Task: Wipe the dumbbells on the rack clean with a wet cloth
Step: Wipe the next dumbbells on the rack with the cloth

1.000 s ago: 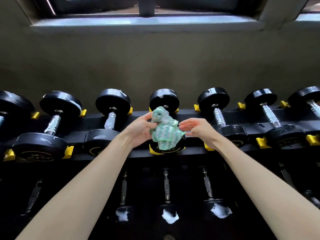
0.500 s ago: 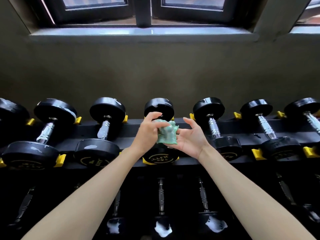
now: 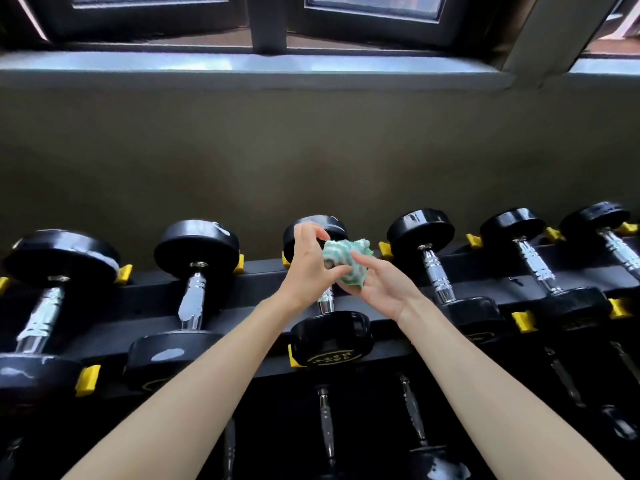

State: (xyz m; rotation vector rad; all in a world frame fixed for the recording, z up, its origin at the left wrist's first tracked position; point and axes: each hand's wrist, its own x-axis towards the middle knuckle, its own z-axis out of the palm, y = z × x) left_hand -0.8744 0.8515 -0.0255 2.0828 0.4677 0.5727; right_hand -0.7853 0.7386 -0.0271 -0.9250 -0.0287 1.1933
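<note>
Pinched between thumb and curled fingers, the bunched green-and-white cloth (image 3: 347, 260) sits in the left hand (image 3: 307, 263) just above centre frame, while the right hand (image 3: 382, 289) lies palm up against its lower right side, fingers bent round the wad from below. Both hands meet on the cloth, which hangs over the chrome handle of the middle dumbbell (image 3: 331, 337) without clearly touching it; whether it does cannot be told. That dumbbell lies front to back on the black rack (image 3: 263, 282), its far head partly hidden behind the left hand and its near head showing yellow lettering just below the two wrists. To its left, a second dumbbell (image 3: 196, 244) carries pale smears on its far head, its handle and its near head, and a larger dumbbell (image 3: 62, 258) at the left edge shows similar streaks. To the right, three more dumbbells (image 3: 420, 231) run toward the right edge of the frame. Yellow cradles (image 3: 524, 321) hold the heads in place along the rails. On the lower tier at the bottom of the frame, dim dumbbells (image 3: 437, 468) show white patches. A plain olive wall (image 3: 311, 150) fills the middle band, and a pale sill (image 3: 242, 64) with dark window frames runs across the top.
</note>
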